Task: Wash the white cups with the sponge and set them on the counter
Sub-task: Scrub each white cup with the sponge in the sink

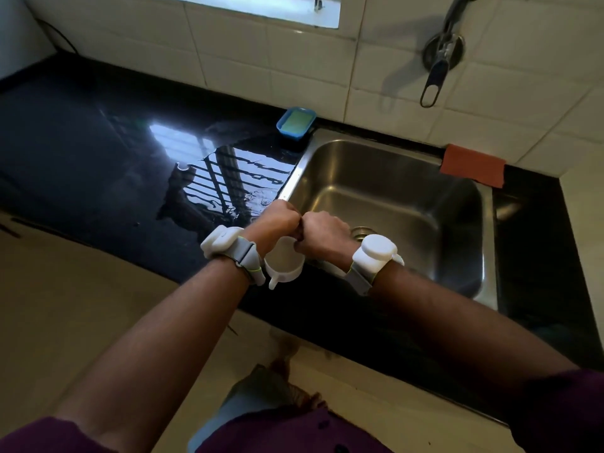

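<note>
One white cup (283, 263), handle (274, 284) nearward.

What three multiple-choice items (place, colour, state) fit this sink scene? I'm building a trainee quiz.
1. The blue soap dish sits: A on the windowsill; B on the counter beside the sink's far left corner; C on the floor.
2. The cloth behind the sink is: A green; B orange-red; C white.
3. The white cup is: A held between left hand and right hand; B standing on the counter; C upside down in the sink.
B, it rests on black stone; B, plainly its colour; A, both hands meet at its rim.
</note>
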Available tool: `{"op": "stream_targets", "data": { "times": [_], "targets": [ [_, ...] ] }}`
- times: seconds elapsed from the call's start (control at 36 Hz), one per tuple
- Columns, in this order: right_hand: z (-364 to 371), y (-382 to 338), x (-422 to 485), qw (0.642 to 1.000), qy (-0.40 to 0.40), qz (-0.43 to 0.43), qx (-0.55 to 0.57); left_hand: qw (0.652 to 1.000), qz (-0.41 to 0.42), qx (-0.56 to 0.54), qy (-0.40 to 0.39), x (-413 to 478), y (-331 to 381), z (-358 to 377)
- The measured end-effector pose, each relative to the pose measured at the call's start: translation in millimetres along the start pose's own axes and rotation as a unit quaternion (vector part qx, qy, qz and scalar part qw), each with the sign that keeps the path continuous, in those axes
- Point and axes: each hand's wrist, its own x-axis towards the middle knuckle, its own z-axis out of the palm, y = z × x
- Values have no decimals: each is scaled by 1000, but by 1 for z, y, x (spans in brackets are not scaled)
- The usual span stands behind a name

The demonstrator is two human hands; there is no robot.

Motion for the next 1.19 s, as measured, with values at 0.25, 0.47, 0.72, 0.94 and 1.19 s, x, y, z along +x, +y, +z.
{"op": "stream_targets", "data": {
  "times": [0.25,0.47,0.72,0.94,1.19],
  "targets": [
    [-47,40,14,992,18,74,100,994,75,-76,-30,23,34,3],
    [-92,89,21,940,86,195,266,941,105,-268,-179,34,53,1],
    [-96,88,22,817,72,327,470,833,87,-512,-192,48,70,50],
    [-78,87,15,878,86,237,407,776,-103,-612,-110,83,76,70],
    [-78,98,5,973,225,17,46,787,-184,-557,-193,87,66,78]
  ]
}}
